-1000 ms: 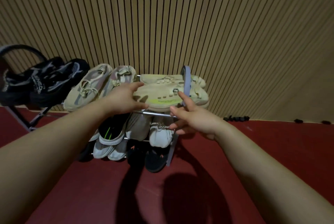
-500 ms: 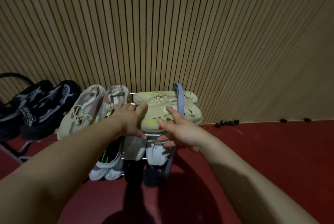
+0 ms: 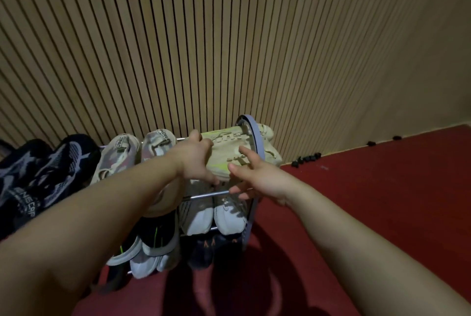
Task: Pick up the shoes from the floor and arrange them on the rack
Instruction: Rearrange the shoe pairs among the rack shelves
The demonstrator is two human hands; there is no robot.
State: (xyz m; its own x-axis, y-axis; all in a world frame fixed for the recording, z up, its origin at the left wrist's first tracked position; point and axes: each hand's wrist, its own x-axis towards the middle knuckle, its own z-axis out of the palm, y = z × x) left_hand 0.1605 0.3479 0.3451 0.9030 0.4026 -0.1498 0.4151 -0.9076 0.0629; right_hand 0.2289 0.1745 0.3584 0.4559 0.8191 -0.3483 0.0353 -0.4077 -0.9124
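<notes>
Atop the grey metal rack [image 3: 209,194], a beige foam shoe [image 3: 226,152] is clasped by the left grip [image 3: 196,160], right grip [image 3: 257,178] spread; the rack looks full, completion judged near.

Looking like a home entryway, going by rack [image 3: 251,125] carrying shoes [image 3: 117,155], standing on red floor [image 3: 382,201] against slatted wall [image 3: 229,35].

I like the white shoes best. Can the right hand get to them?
Probably yes. The right hand hangs open just above the white shoes; their toes poke out under the rack bar.
</notes>
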